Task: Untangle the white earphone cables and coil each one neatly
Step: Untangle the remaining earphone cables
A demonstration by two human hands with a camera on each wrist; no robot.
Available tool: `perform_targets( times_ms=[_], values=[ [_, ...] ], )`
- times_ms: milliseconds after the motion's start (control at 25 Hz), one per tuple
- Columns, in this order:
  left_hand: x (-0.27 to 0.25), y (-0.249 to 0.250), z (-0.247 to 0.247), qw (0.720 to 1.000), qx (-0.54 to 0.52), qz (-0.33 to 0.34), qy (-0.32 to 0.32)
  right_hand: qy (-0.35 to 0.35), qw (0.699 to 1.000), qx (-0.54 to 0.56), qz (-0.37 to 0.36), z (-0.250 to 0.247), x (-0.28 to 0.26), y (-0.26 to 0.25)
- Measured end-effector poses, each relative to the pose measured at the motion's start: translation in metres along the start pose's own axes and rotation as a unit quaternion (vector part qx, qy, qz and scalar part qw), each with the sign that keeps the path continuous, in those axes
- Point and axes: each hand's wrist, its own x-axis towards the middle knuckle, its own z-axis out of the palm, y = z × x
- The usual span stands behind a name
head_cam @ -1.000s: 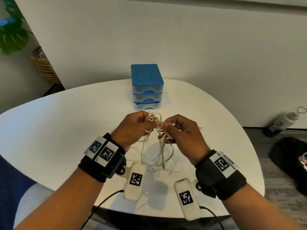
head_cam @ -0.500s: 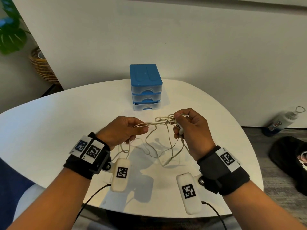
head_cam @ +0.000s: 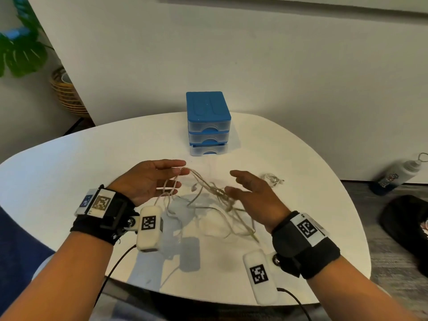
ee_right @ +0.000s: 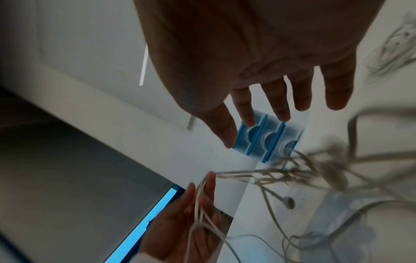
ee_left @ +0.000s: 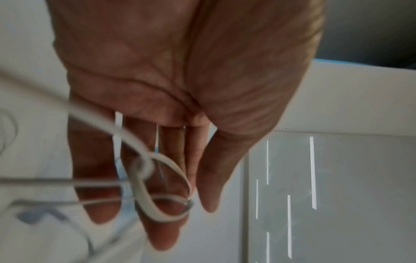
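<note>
You've just let the knot go: your right hand (head_cam: pixel 252 193) is spread and empty, loops draped over your left hand's (head_cam: pixel 150 179) straight fingers, and the cables (head_cam: pixel 215 193) sag, still tangled.

Head view looks down over the table (head_cam: pixel 69 181); both wrist views look closely along the fingers, sharing the tangled cables (head_cam: pixel 208 193)

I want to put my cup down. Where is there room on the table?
Bare: the white round table left of the left hand. Crowded: the tangled white earphone cables between both hands, and the small coiled earphone bundle beside the right hand.
</note>
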Motion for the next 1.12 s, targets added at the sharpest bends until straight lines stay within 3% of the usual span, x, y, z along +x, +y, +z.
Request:
perform_targets(
  times_ms=[80, 200, 480, 720, 920, 1120],
  values=[
    [0.0, 0.004, 0.011, 1.0, -0.009, 0.006, -0.021, -0.017, 0.997, -0.077, -0.024, 0.006, -0.003, 0.001],
    [-0.001, 0.009, 0.034, 0.997, -0.031, 0.019, -0.068, -0.013, 0.998, -0.036, -0.053, 0.014, -0.01, -0.007],
    [-0.003, 0.011, 0.066, 0.99, 0.018, 0.038, -0.137, 0.014, 0.999, 0.005, -0.04, 0.007, -0.011, -0.015],
    [-0.006, 0.01, 0.07, 0.99, 0.078, 0.024, -0.118, 0.015, 0.998, 0.057, -0.025, 0.007, -0.009, -0.019],
    [-0.008, 0.01, 0.073, 0.989, 0.11, 0.027, -0.095, -0.009, 0.967, 0.253, 0.015, 0.004, -0.009, -0.025],
    [-0.006, 0.008, 0.081, 0.982, 0.153, 0.052, -0.099, 0.029, 0.979, 0.194, 0.051, 0.008, -0.011, -0.019]
  ],
)
